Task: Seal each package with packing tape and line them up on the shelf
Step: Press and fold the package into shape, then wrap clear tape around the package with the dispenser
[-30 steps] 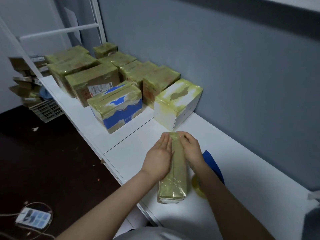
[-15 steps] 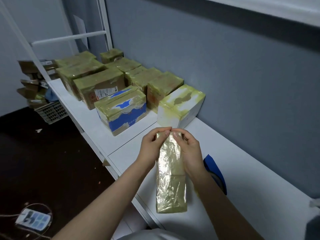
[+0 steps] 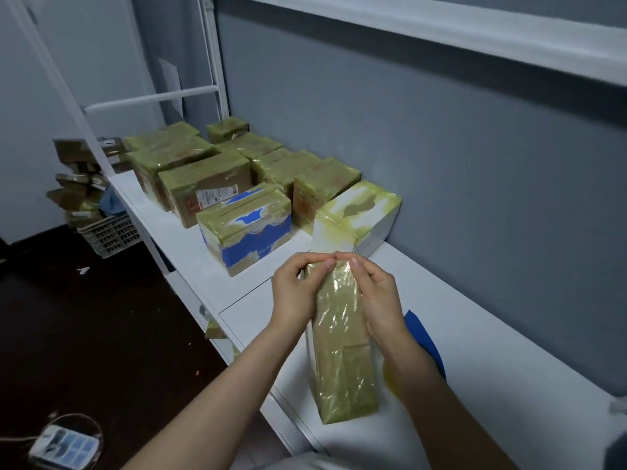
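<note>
A long narrow package (image 3: 342,361) wrapped in yellowish tape is held over the white shelf (image 3: 492,361), its far end raised. My left hand (image 3: 295,293) grips its left side and my right hand (image 3: 376,296) grips its right side, the fingertips of both meeting at the far end. A roll of yellowish packing tape (image 3: 390,379) with a blue dispenser (image 3: 424,337) lies on the shelf, mostly hidden behind my right forearm. Several taped packages stand further along the shelf, the nearest a white box (image 3: 356,218) and a blue-and-white box (image 3: 244,228).
A grey wall runs along the shelf's right side, with a white ledge above. A white metal frame (image 3: 210,56) stands at the shelf's far end. On the dark floor to the left are a plastic crate (image 3: 108,232) with cardboard pieces and a power strip (image 3: 64,447).
The package has been lifted and tipped so its far end points up. Both hands slid from its sides to the far end. The camera has tilted upward.
</note>
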